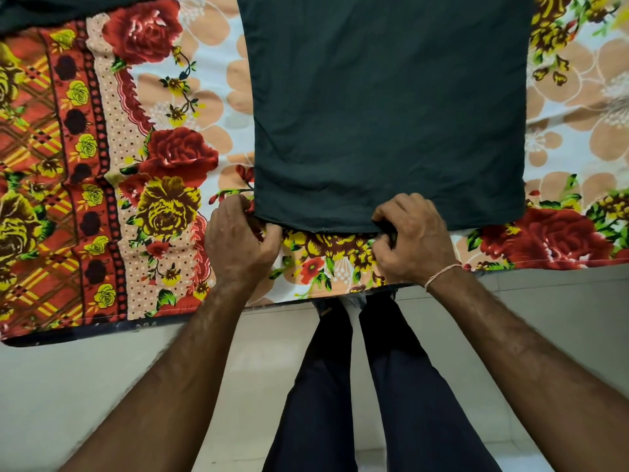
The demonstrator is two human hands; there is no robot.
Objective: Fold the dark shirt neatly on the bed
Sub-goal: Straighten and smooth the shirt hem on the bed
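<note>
The dark shirt (388,114) lies flat on the flowered bed sheet (163,137), spread as a wide dark green panel that runs out of the top of the frame. Its near hem sits close to the bed's front edge. My left hand (238,240) pinches the hem at its near left corner. My right hand (412,236) grips the hem farther right, with the fingers curled under the cloth. A thin thread band circles my right wrist. The shirt's upper part and sleeves are out of view.
Another dark cloth (68,8) lies at the far left top of the bed. The bed's front edge (306,299) runs just below my hands. Pale floor tiles (102,386) and my legs in dark trousers (367,386) fill the lower frame.
</note>
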